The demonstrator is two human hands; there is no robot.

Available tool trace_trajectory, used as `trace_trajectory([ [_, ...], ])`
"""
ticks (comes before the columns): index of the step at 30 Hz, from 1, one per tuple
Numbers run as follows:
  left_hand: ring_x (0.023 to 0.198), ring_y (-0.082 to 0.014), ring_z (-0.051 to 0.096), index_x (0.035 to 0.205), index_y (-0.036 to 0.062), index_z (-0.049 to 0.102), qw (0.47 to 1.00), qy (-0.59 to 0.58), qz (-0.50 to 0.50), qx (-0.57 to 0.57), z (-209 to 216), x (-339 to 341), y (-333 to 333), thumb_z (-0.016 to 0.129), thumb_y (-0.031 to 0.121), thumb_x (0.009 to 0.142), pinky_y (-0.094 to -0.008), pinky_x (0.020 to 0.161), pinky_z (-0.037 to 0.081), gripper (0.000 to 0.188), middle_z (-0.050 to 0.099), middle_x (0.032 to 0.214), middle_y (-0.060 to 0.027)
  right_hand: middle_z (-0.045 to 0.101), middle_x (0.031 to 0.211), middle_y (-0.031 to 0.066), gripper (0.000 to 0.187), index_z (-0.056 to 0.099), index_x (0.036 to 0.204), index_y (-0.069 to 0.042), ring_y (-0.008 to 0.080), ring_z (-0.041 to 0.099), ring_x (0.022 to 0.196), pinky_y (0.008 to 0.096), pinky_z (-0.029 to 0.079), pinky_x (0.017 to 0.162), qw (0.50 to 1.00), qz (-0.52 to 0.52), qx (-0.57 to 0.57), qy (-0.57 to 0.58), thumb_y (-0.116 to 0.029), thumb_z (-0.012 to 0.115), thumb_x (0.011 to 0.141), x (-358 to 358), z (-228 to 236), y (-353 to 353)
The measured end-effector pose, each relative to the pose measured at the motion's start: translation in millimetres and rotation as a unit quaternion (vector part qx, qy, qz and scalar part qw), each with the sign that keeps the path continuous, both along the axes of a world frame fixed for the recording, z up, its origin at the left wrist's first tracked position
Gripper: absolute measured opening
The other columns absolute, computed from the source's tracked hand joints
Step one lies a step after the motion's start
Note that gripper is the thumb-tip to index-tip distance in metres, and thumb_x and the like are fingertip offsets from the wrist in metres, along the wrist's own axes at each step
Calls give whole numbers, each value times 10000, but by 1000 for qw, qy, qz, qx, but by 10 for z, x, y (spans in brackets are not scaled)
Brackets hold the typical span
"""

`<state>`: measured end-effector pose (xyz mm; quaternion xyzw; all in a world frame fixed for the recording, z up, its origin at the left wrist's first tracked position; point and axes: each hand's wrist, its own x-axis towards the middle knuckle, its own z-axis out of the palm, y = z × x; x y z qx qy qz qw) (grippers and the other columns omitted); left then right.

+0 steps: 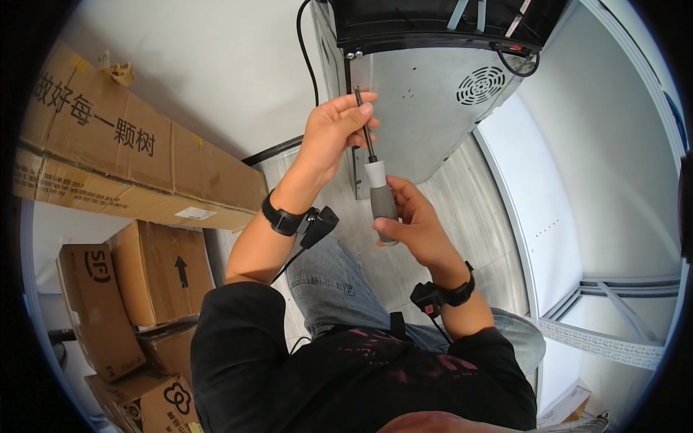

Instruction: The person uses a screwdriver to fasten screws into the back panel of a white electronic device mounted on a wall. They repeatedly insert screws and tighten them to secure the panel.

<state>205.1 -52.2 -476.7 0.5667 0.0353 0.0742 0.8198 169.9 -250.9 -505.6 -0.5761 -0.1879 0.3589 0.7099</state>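
A screwdriver with a grey and white handle and a dark shaft points away from me, toward a metal cabinet. My right hand is closed round its handle. My left hand pinches the shaft near the tip; a small screw seems to sit there, too small to be sure. Just beyond my hands stands the grey metal panel of the cabinet, with a round vent grille at its right. The tip is close to the panel's left edge; I cannot tell whether it touches.
A long cardboard box leans along the left wall, with more cardboard boxes stacked below it. White panels and metal frame bars stand at the right. A black cable hangs left of the cabinet's black top.
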Motion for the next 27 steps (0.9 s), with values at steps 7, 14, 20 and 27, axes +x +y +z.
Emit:
trace_trajectory([
  [7,610,-100,592,1152,5,586,999,-10,-7,32,-28,1,30,579,133,904,-218,547,472,280,636,780,-33,552,1015,102,626,355,1335,-45,195,609,896,282,534,620,999,-19,32,36,-66,659,788,-54,-5,73],
  [14,620,-110,604,1155,8,588,999,5,-14,-41,40,-17,17,583,151,904,-221,560,488,289,637,778,-47,558,1010,92,637,368,1326,-38,172,607,828,282,523,616,991,14,71,114,-102,683,776,-2,84,13],
  [20,603,-116,615,1138,2,596,999,6,-17,32,-52,28,103,590,151,900,-224,558,508,281,646,776,-51,559,974,71,621,401,1283,-29,134,587,735,251,489,579,999,27,-36,0,-146,710,758,7,-17,62],
  [27,622,-139,638,1149,-3,586,1000,3,-5,-6,-10,12,43,544,117,915,-236,562,521,267,655,791,-69,571,1069,153,557,335,1335,-22,240,627,813,321,525,590,959,64,178,209,-131,580,847,81,18,-30],
])
